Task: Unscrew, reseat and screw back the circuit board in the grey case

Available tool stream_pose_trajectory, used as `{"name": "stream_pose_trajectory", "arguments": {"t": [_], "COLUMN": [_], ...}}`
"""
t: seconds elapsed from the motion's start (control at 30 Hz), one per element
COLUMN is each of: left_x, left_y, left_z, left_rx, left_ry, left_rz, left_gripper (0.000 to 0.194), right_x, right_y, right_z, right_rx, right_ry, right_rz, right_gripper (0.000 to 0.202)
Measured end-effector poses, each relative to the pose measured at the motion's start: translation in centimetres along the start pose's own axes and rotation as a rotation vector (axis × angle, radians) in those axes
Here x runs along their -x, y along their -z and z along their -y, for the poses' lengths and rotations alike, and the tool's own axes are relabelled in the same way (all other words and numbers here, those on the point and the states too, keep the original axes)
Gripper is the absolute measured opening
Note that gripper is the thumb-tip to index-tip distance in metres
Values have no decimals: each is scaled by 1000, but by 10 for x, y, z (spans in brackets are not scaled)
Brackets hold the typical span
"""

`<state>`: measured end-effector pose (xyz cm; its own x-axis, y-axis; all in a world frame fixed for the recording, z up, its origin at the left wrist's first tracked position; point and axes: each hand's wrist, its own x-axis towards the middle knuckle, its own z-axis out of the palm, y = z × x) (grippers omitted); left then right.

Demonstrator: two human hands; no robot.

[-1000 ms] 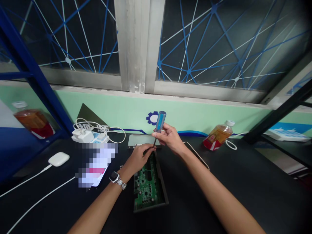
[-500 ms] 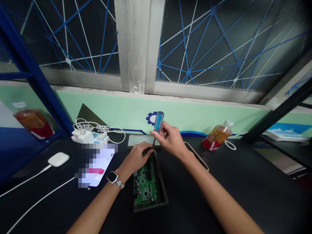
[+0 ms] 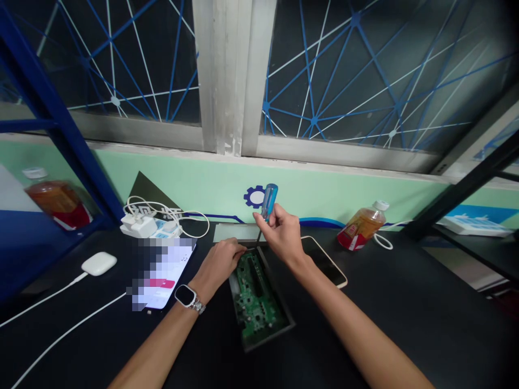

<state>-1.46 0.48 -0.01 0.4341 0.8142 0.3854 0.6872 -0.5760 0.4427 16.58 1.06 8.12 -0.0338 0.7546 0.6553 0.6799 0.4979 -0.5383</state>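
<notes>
The left hand [image 3: 219, 265] is reaching the far-left corner of the tray [image 3: 271, 337], its fingers bunched and now lying left of the shaft they were beside earlier; whether they are clamping the rim I cannot tell. Between the forearms, the tray is now slanting, its near end swung rightward with the board [image 3: 247, 297] inside. The right hand [image 3: 286, 235] is clamping its fingers on the screwdriver [image 3: 270, 202], and more of the phone [image 3: 320, 256] is showing.

Here's the lit phone [image 3: 166, 294], where a small "22" seems to show! A blue gear sign [image 3: 247, 198] marks the green wall [image 3: 211, 186], while the right bottle's [image 3: 368, 217] red label [image 3: 349, 239] is unreadably small.
</notes>
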Motion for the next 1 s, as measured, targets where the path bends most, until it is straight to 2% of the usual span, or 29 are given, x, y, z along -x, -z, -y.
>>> {"name": "stream_pose_trajectory", "arguments": {"t": [0.13, 0.23, 0.33, 0.4, 0.47, 0.57, 0.77, 1.0], "left_x": [-1, -1, -1, -1, -1, -1, -2, -1], "left_y": [-4, -5, -4, -4, -3, -1, 3, 2], "left_z": [-2, 0, 4, 6, 8, 9, 8, 5], "left_rx": [49, 93, 131, 152, 172, 189, 212, 111], "left_ry": [-27, -44, -57, -62, -72, -86, -96, -72], "left_rz": [-19, -17, -5, 4, 14, 21, 27, 35], "left_gripper": [24, 26, 27, 28, 28, 29, 29, 28], "right_x": [-1, -4, -8, -11, -13, -16, -15, -10], "right_y": [4, 5, 4, 5, 7, 13, 16, 11], "right_z": [-3, -8, -12, -13, -14, -15, -16, -13], "right_rx": [-47, -212, -550, -732, -801, -807, -812, -793], "right_ry": [-16, -92, -259, -325, -329, -308, -327, -304], "right_rz": [-7, 14, 189, 317, 413, 485, 472, 381], "right_gripper": [41, 41, 38, 45, 46, 35, 36, 39]}}
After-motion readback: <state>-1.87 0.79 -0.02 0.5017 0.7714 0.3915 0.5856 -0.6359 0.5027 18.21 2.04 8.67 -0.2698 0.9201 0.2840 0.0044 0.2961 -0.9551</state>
